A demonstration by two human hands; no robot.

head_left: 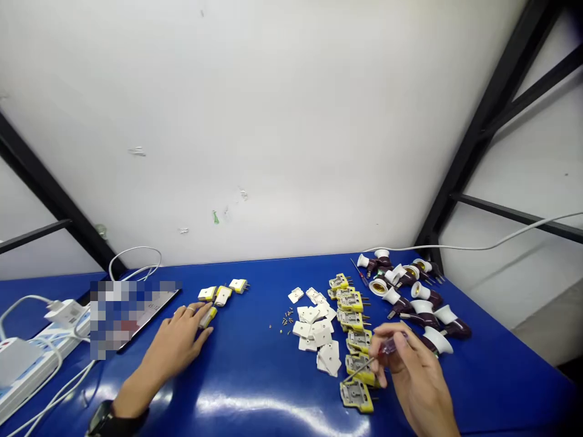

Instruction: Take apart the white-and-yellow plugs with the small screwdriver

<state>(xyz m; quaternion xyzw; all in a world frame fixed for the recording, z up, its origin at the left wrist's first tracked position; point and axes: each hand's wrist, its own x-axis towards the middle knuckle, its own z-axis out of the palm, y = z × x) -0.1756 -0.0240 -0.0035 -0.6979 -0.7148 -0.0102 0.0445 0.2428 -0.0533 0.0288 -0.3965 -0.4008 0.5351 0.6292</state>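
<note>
R hand (416, 373) is closed round a screwdriver (388, 346) w/ a reddish clear handle; shaft points down-left, tip at the top edge of the nearest open plug body (356, 396), can't tell if touching. L hand (177, 341) is low over the table w/ a yellow-white plug (208, 317) btwn thumb & fingers; can't tell if it's pinched or just touched. Three closed plugs (223, 296) lie just beyond. More open plug bodies (350, 320) run in a col. away from the R hand, white covers (321, 334) heaped alongside, small screws (288, 319) left of those. Far R: maroon-white lamp holders (423, 312), 2nd screwdriver (359, 274) nearby. Far L: power strip (39, 364) w/ cables. All on a blue table (255, 382).
</note>
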